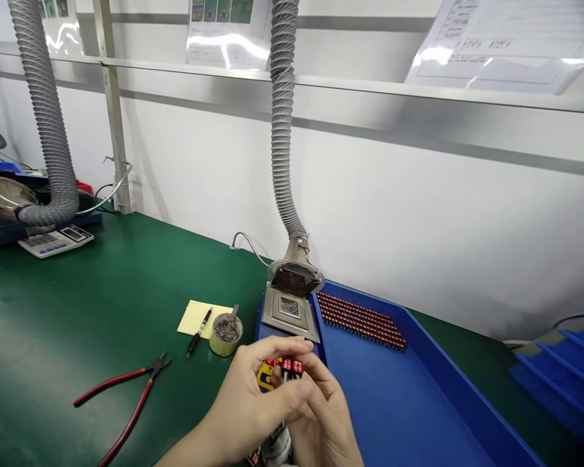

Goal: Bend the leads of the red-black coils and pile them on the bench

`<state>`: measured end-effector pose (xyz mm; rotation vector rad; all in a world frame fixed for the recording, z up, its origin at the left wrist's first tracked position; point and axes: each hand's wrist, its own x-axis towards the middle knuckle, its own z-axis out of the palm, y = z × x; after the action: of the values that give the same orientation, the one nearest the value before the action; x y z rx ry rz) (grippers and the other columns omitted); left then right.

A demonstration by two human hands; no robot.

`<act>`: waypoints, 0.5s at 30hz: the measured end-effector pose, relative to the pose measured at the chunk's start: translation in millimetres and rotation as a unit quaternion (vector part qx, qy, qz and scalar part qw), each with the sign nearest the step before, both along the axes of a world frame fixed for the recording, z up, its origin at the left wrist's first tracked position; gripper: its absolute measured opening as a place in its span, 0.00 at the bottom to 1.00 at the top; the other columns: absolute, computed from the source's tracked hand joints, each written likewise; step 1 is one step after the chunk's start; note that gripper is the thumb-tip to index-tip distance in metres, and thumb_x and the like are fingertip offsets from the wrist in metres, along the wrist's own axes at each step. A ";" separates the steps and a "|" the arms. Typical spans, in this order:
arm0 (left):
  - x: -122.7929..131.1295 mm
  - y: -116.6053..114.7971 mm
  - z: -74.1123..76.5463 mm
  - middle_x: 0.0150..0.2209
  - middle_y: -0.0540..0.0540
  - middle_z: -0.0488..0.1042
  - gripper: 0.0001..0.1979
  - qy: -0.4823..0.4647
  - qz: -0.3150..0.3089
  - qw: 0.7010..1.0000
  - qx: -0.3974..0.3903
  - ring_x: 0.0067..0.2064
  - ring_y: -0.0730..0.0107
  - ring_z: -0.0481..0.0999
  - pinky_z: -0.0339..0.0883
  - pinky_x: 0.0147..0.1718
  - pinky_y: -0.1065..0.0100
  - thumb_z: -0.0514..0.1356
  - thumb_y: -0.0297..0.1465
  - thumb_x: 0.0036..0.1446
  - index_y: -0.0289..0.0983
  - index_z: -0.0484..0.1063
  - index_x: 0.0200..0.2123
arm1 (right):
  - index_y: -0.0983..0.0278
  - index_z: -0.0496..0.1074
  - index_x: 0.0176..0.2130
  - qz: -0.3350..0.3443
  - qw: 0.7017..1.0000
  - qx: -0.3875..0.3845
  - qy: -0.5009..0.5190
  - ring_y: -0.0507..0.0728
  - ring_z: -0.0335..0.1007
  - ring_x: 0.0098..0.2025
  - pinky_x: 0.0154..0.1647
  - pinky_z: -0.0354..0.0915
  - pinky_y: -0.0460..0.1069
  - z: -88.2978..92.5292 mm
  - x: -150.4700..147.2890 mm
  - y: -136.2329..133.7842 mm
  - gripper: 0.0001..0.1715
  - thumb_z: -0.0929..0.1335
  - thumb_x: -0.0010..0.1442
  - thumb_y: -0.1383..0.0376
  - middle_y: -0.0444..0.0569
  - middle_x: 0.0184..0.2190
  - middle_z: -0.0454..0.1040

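Both my hands meet low in the middle of the head view, fingers curled together. Between them is a small red-and-black component [292, 368] with light pins pointing down. My left hand [246, 408] closes on its left side with thumb and index finger, and my right hand [328, 408] closes round its right side. Part of the component is hidden by the fingers. Behind my left fingers shows a piece of a yellow device [265, 376] with lit red marks. Just beyond my hands is a metal plate [268, 311] with a square grey, shiny centre.
A fume duct [283, 130] ends in a fan hood above the plate. Rows of red-and-black components [363, 321] lie in a blue tray [384, 402]. Left are red-handled cutters [143, 383], a pen [199, 332], yellow notes [191, 318], a tub [222, 348] and a calculator [56, 241].
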<state>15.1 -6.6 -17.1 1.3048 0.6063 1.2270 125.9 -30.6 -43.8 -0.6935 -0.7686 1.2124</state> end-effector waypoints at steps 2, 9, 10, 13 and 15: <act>-3.4 3.6 3.1 0.43 0.42 0.81 0.06 -0.029 0.003 0.999 -0.024 0.51 0.57 0.77 0.68 0.52 0.61 0.67 0.31 0.51 0.38 0.80 0.35 | 0.58 0.80 0.35 -0.011 1.000 -0.025 0.001 0.57 0.78 0.41 0.45 0.73 0.49 -3.3 3.6 2.2 0.12 0.79 0.48 0.60 0.47 0.39 0.80; 1.2 6.9 3.9 0.25 0.48 0.80 0.10 -0.166 0.042 0.977 -0.128 0.29 0.72 0.77 0.71 0.32 0.73 0.72 0.37 0.49 0.36 0.79 0.26 | 0.57 0.81 0.33 0.031 0.997 0.006 -0.064 0.57 0.78 0.45 0.50 0.71 0.48 -9.7 9.2 6.6 0.07 0.78 0.50 0.64 0.49 0.38 0.82; 2.2 7.0 3.5 0.24 0.49 0.79 0.11 -0.192 0.051 0.970 -0.137 0.27 0.74 0.76 0.71 0.32 0.74 0.72 0.37 0.49 0.36 0.79 0.25 | 0.58 0.81 0.32 0.026 0.998 0.002 -0.062 0.58 0.77 0.44 0.49 0.71 0.49 -8.2 6.6 5.8 0.07 0.79 0.49 0.63 0.49 0.37 0.82; -1.1 9.9 4.3 0.24 0.52 0.79 0.13 -0.261 0.114 0.950 -0.128 0.29 0.76 0.77 0.71 0.35 0.77 0.74 0.39 0.46 0.38 0.78 0.24 | 0.60 0.80 0.30 0.007 0.998 -0.020 -0.051 0.57 0.77 0.40 0.45 0.72 0.48 -0.8 -2.4 2.6 0.10 0.80 0.46 0.61 0.50 0.34 0.80; -8.6 13.1 6.7 0.25 0.54 0.80 0.13 -0.282 0.170 0.939 -0.101 0.33 0.76 0.79 0.71 0.40 0.77 0.74 0.41 0.44 0.40 0.79 0.24 | 0.61 0.80 0.29 0.008 0.998 -0.040 -0.040 0.55 0.76 0.37 0.40 0.72 0.46 4.0 -5.9 1.3 0.12 0.80 0.45 0.60 0.49 0.32 0.79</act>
<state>6.5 6.5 -10.4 0.6364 0.5281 1.6876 120.0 -29.4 -39.8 -0.8061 -0.7959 1.2413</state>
